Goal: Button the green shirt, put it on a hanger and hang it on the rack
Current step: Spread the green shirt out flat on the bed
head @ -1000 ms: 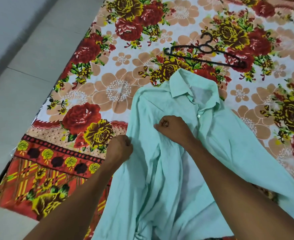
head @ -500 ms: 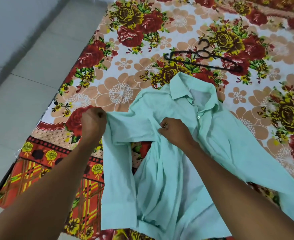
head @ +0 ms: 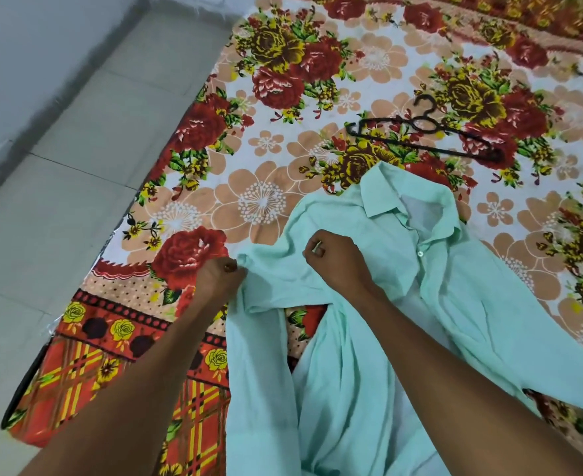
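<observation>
The fingers [head: 312, 250] of the right hand [head: 334, 259] are curled tight on a fold at the chest of the pale mint-green cotton shirt [head: 369, 338]. Those of the left hand [head: 219, 281] pinch the shirt's left shoulder edge.

The floral red, peach and yellow bedsheet [head: 266, 201] carries everything. The shirt lies on it collar away from the person, front open. Over the last second the left hand has drawn the near sleeve out sideways, so the shoulder is spread and a patch of sheet shows under the armpit. That reads as flattening before buttoning; only one small white button [head: 420, 254] is visible below the collar, and I cannot tell whether it is fastened.

The thin black hanger [head: 423, 137] lies beyond the collar, untouched. No rack is in view.
</observation>
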